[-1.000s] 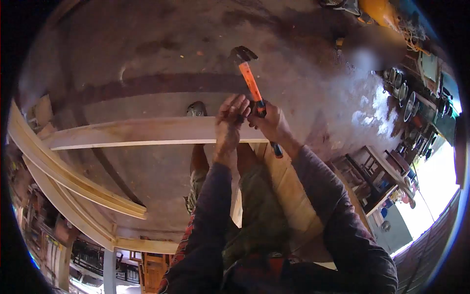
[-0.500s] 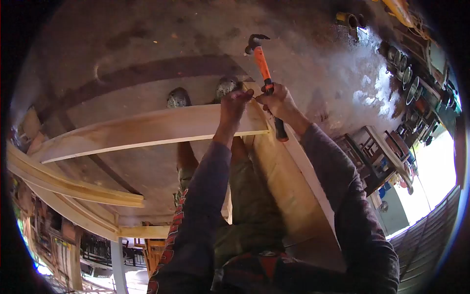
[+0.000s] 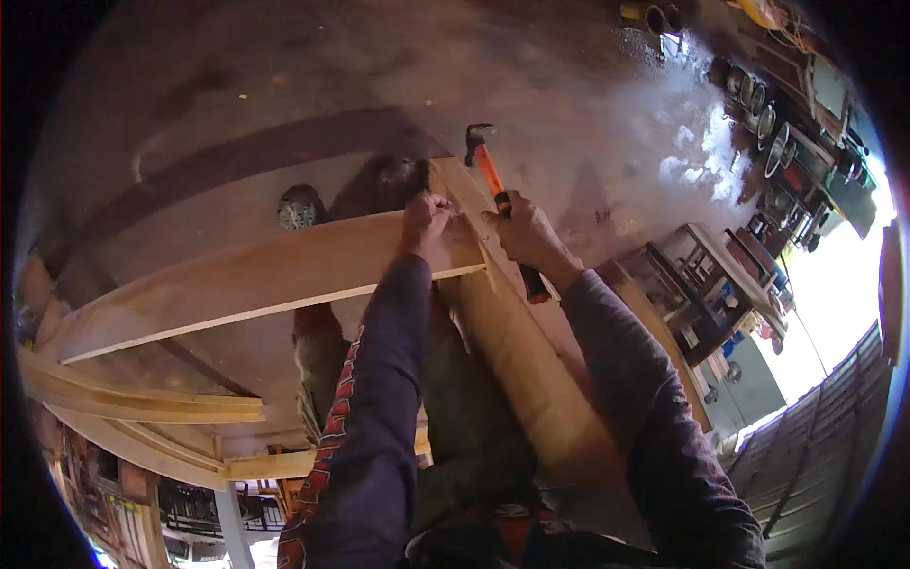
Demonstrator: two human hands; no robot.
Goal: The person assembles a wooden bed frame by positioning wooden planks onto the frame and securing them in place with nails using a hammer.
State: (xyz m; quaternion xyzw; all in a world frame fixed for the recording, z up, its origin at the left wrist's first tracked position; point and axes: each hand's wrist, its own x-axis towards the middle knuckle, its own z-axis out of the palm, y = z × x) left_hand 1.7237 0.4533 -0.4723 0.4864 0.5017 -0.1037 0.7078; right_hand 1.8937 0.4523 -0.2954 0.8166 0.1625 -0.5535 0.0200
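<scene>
My right hand is wrapped round the handle of a claw hammer. The hammer's dark head points away from me, and the butt of its grip shows below the hand. My left hand is closed in a pinch above the end of a curved wooden board. Whatever its fingertips hold is too small to make out. The curved board's end meets a long wooden plank, which slants from under my hands toward my lap. Both hands are close together near this corner, with the hammer head raised beyond them.
Curved wooden pieces join a frame at the left. One patterned shoe shows beyond the curved board. Stacked wooden furniture stands at the right, with several round metal pans farther back on the concrete floor.
The hammer head has come down closer to my hands, and my right hand has lowered slightly. My left hand stays pinched by the board's corner. The whole view has shifted a little.
</scene>
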